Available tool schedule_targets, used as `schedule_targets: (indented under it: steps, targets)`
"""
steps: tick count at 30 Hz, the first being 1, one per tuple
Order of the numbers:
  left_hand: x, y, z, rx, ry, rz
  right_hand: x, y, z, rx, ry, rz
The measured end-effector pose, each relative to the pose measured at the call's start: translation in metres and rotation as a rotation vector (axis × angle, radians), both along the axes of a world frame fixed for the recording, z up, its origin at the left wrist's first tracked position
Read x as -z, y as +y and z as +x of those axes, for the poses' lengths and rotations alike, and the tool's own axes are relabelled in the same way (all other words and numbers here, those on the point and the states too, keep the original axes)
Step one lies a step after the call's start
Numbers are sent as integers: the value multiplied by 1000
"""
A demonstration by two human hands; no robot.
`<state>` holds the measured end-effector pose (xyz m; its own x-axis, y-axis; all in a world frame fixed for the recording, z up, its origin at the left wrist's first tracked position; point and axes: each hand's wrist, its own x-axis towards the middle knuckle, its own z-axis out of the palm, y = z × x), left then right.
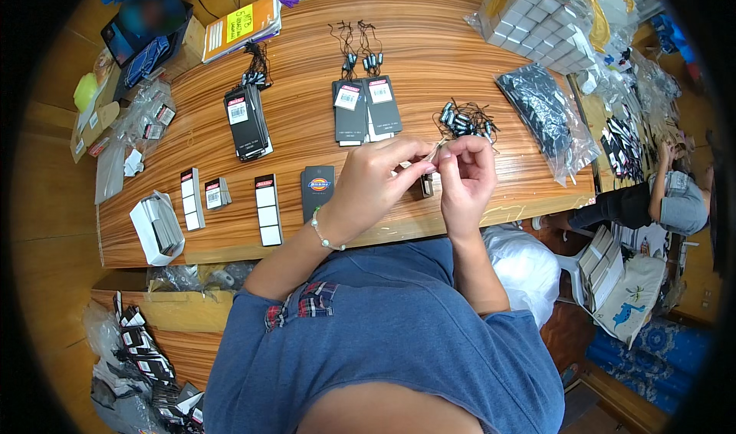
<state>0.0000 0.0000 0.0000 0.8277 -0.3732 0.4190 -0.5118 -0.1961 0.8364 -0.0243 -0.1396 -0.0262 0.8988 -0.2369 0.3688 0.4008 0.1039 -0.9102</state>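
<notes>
My left hand (374,179), with a beaded bracelet at its wrist, and my right hand (468,182) meet above the table's front edge. Fingertips of both are pinched on a thin pale strand (437,149), too small to name surely. Just below the fingers a small dark brown item (426,186) shows, mostly hidden. Beyond my right hand lies a pile of black strings with shiny black tips (462,118). Dark hang tags (366,116) with white stickers and strings lie beyond my left hand. Near my left wrist is a stack of dark cards (316,185), partly covered.
Left of me stand a white box of cards (157,231), label stacks (268,212) and another hang-tag bundle (247,123). A plastic bag of black strings (546,116) lies right, below stacked white boxes (537,24). Another person (678,196) is at far right.
</notes>
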Motion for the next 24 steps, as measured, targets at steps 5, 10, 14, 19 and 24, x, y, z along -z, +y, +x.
schedule_targets:
  steps: [5,10,14,19,24]
  targets:
    - [-4,-1,-1,-69,-153,132,-9,3,-1,56,26,-42]
    - [-4,0,3,-37,-303,116,-7,1,-3,87,1,-115]
    - [-2,-4,6,-41,-366,84,-5,-1,-4,73,-6,-79]
    - [-4,1,14,-110,-571,221,-15,-15,-1,-260,202,149]
    - [-6,-1,16,-138,-741,331,-5,-23,2,-333,295,316]
